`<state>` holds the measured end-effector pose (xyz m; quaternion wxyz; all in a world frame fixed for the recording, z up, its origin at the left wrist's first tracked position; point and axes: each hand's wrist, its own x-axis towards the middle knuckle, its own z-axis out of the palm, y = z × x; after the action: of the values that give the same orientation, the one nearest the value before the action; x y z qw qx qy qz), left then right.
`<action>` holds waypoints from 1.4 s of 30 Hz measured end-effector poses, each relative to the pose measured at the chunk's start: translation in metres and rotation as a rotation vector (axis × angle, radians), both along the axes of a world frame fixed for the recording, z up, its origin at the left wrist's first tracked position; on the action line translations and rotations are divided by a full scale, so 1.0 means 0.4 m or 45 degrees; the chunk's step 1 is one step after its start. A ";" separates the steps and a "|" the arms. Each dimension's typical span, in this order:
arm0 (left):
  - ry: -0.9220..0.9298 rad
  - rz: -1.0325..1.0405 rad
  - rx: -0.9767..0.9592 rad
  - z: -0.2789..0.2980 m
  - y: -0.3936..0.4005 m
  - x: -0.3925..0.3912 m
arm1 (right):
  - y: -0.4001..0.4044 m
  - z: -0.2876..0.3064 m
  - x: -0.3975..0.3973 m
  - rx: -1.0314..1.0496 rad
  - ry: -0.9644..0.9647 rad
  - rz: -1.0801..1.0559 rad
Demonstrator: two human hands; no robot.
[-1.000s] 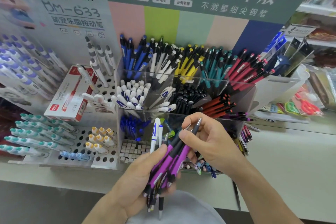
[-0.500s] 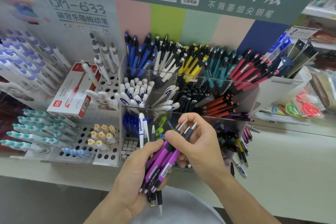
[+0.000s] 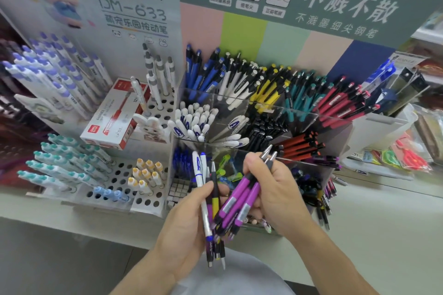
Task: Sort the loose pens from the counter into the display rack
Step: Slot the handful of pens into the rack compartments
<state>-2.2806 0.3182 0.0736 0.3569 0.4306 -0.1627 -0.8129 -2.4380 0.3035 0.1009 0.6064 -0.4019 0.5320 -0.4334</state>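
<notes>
Since the earlier frame the purple pens (image 3: 242,201) have separated from the mixed bundle (image 3: 212,203): the right hand (image 3: 275,189) now holds them as their own small group, and the left hand (image 3: 189,220) keeps the rest. Right-hand fingers are curled around the purple barrels, gripping near their upper part. The left hand pinches the mixed bundle between thumb and fingers; in it I see a white pen with blue print, a yellow-and-black one and some dark ones.

All places below are told from the clear display rack (image 3: 263,108). Both hands are just in front of its lowest row, above the counter (image 3: 383,223). The purple group lies slanted: its long axis runs from lower left to upper right, with the silver clicker ends pointing up toward the rack and the tips pointing down toward the person. A compartment on the rack's lower right side already has purple pens (image 3: 323,159); it lies up and to the right of the right hand, almost along the same axis. So the right hand is the nearer one, and I judge a short push along the barrels would suit. More loose pens (image 3: 323,201) lie on the counter beside the rack's right front corner.
</notes>
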 end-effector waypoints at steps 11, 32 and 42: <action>-0.189 -0.307 -0.297 -0.043 0.035 -0.003 | -0.008 0.006 -0.045 -0.042 0.478 0.302; -0.294 -0.414 -0.397 -0.069 0.034 -0.012 | 0.026 -0.038 -0.062 -0.003 0.552 0.234; -0.329 -0.183 -0.294 -0.062 0.044 -0.012 | 0.044 0.005 -0.120 0.043 0.056 -0.251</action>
<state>-2.2855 0.3357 0.0488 0.3212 0.4747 -0.3297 -0.7502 -2.4859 0.3209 0.1030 0.5557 -0.3467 0.5893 -0.4730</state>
